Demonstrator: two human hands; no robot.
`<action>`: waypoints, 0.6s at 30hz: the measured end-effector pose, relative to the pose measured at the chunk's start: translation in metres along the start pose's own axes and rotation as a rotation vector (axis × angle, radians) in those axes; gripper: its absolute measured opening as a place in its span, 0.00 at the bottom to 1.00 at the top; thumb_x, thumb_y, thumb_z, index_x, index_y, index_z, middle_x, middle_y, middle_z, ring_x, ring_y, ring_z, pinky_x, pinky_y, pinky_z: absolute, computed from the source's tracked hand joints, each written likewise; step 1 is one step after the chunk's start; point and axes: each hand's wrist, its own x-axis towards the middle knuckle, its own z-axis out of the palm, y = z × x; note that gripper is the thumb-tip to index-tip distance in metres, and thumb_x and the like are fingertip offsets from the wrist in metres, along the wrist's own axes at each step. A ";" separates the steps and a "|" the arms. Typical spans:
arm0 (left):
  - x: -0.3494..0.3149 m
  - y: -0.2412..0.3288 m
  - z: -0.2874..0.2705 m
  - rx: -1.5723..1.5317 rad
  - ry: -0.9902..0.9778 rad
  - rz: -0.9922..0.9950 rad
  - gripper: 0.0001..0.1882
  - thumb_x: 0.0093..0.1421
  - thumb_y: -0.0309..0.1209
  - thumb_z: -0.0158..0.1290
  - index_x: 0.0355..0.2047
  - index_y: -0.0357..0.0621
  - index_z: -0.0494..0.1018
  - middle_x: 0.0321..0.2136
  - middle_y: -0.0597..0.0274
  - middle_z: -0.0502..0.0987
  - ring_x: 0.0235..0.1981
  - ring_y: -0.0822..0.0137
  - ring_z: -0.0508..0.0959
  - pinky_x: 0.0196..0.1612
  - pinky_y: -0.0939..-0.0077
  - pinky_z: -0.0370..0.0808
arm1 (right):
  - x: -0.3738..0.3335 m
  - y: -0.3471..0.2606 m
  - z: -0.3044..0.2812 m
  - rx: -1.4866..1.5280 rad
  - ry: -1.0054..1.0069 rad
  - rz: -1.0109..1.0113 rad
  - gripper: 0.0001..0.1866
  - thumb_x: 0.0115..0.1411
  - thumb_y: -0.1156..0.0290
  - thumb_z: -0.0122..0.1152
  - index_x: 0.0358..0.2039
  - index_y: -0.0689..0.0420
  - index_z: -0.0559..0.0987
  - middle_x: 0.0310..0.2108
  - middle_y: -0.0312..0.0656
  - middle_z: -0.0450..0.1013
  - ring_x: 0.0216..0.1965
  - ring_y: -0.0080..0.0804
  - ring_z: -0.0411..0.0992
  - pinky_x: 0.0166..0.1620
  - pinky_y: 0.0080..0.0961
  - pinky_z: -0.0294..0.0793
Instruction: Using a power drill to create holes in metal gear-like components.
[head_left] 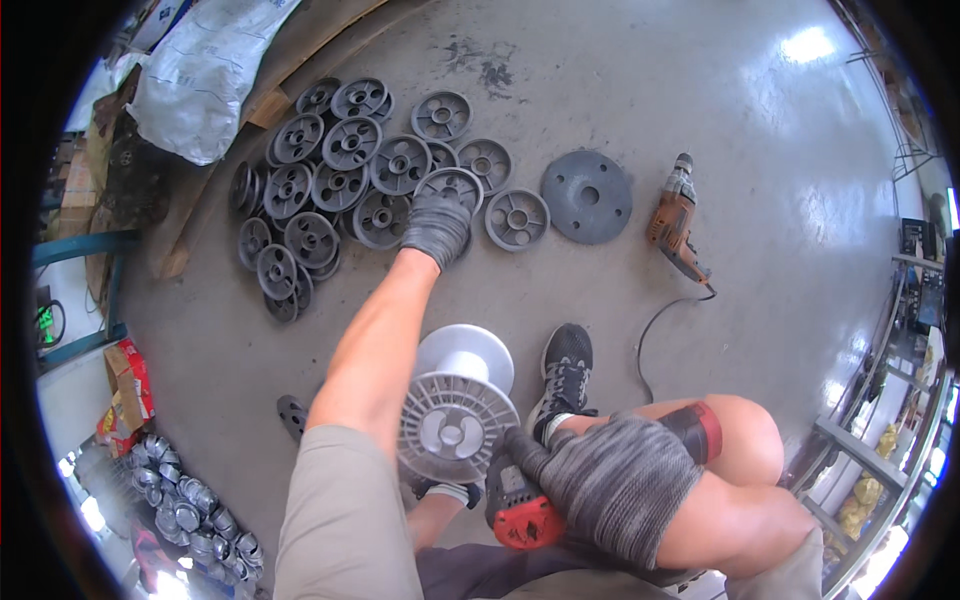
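Note:
My left hand [437,232], in a grey knit glove, reaches to the near right edge of a heap of dark grey slotted wheels [351,143]. Its fingers close over the rim of one wheel [452,184]. Close to my lap, my gloved right hand [620,485] wraps around a red-and-black cordless power tool [528,522]; the tip of the tool is hard to make out. Between my legs a plastic spool [457,432] stands upright, with a slotted grey upper flange and a white lower part. The power tool is beside the spool's right edge.
A flat round dark plate with holes [587,197] lies right of the wheels. Farther right rests an orange corded drill [674,222], its cable trailing toward my knee. Metal cups [190,505] are piled lower left near a red box [128,390]. Metal shelving [865,455] lines the right.

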 end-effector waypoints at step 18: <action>-0.352 0.081 -0.164 -1.572 0.155 -0.992 0.16 0.76 0.37 0.49 0.57 0.43 0.76 0.44 0.59 0.82 0.42 0.68 0.81 0.42 0.69 0.84 | 0.008 -0.001 0.010 -0.181 0.106 -0.142 0.21 0.57 0.64 0.70 0.52 0.50 0.83 0.30 0.52 0.81 0.32 0.52 0.79 0.41 0.41 0.80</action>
